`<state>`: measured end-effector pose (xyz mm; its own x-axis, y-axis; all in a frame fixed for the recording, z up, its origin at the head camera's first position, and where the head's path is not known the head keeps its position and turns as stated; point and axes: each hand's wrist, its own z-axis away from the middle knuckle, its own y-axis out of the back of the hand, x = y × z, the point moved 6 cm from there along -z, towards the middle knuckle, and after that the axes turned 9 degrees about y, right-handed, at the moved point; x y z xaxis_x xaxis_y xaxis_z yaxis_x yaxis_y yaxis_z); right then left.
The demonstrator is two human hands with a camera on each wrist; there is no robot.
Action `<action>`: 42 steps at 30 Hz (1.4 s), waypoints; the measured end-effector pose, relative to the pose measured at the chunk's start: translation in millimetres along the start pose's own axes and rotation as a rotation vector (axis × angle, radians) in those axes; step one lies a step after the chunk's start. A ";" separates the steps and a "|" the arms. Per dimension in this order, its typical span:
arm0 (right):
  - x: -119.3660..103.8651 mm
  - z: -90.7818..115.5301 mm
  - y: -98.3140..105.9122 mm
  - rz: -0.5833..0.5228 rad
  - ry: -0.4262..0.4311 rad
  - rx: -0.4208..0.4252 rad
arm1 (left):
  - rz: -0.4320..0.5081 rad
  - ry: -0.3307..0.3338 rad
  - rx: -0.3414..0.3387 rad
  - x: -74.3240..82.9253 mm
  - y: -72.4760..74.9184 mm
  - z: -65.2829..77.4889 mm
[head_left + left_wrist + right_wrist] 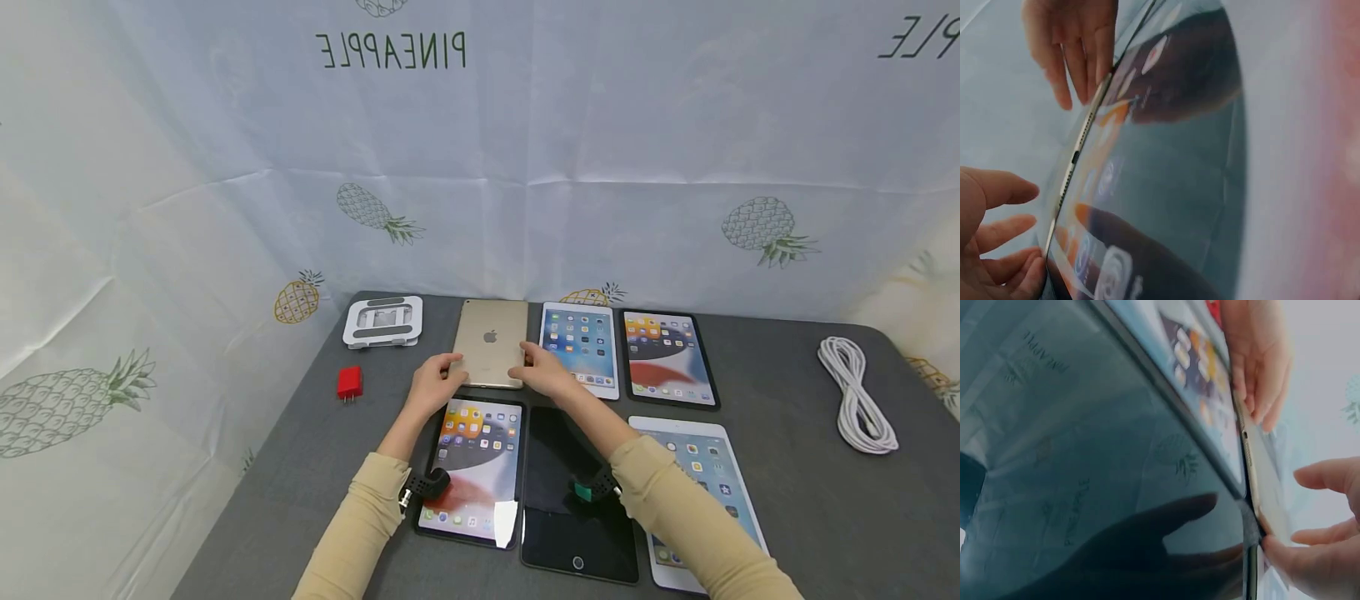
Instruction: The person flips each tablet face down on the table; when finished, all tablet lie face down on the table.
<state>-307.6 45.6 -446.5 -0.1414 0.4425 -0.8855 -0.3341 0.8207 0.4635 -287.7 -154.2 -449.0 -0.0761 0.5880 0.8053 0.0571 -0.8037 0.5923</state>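
A gold tablet [491, 323] lies face down on the dark grey table, its apple logo upward. My left hand [432, 387] is at its lower left corner, fingers extended against the edge. At the lower right corner, my right hand [545, 372] touches the opposite edge. In the left wrist view, the left hand [1000, 231] has fairly straight fingers beside the tablet's thin edge. The right wrist view shows the right hand [1329, 544] with thumb and fingers spread apart, fingertips by the gold tablet [1263, 469]. Neither hand visibly curls round it.
Nearer me lie a lit black-framed tablet [480, 458], a dark-screened tablet [577, 537] and a white tablet [723, 467]. A white tablet [577, 342] and a black-framed tablet [667, 357] are to the right. A white folding stand [383, 322], red charger [349, 382] and coiled white cable [855, 396] flank them.
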 end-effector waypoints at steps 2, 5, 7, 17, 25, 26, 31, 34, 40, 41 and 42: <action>0.5 -0.3 -0.7 0.053 0.028 -0.011 | -0.011 -0.015 -0.007 -2.1 0.2 -1.4; 0.7 -0.7 -2.5 0.120 0.075 -0.034 | -0.009 -0.022 -0.033 -6.5 0.4 -3.7; 0.4 -0.8 -3.1 0.156 0.109 -0.047 | -0.007 -0.025 -0.056 -8.8 0.8 -5.0; 2.6 -1.0 -1.7 0.279 0.186 -0.030 | -0.007 -0.015 -0.099 -15.0 4.8 -11.5; 7.3 -3.2 -1.3 0.297 0.188 -0.003 | -0.014 -0.027 -0.099 -17.3 5.4 -14.0; 7.6 -3.1 -1.7 0.295 0.190 -0.002 | -0.014 -0.028 -0.099 -17.5 5.3 -14.1; 8.5 -0.1 -1.1 0.293 0.217 0.004 | -0.036 -0.068 -0.102 -15.8 3.0 -13.8; 7.2 5.1 4.9 0.313 0.255 0.015 | -0.099 -0.158 -0.093 -7.4 1.0 -10.1; 0.9 26.0 41.9 0.275 0.335 0.123 | -0.038 -0.325 0.006 26.4 -4.4 4.6; 0.0 30.3 50.0 0.261 0.344 0.152 | 0.008 -0.336 0.010 32.4 -6.4 6.9; 0.1 34.0 57.5 0.254 0.349 0.187 | 0.056 -0.346 0.006 38.2 -8.8 9.4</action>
<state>-295.1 105.1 -418.8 -0.5128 0.5159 -0.6862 -0.0796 0.7673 0.6364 -281.8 -123.7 -423.2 0.2690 0.5397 0.7977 0.0578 -0.8358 0.5459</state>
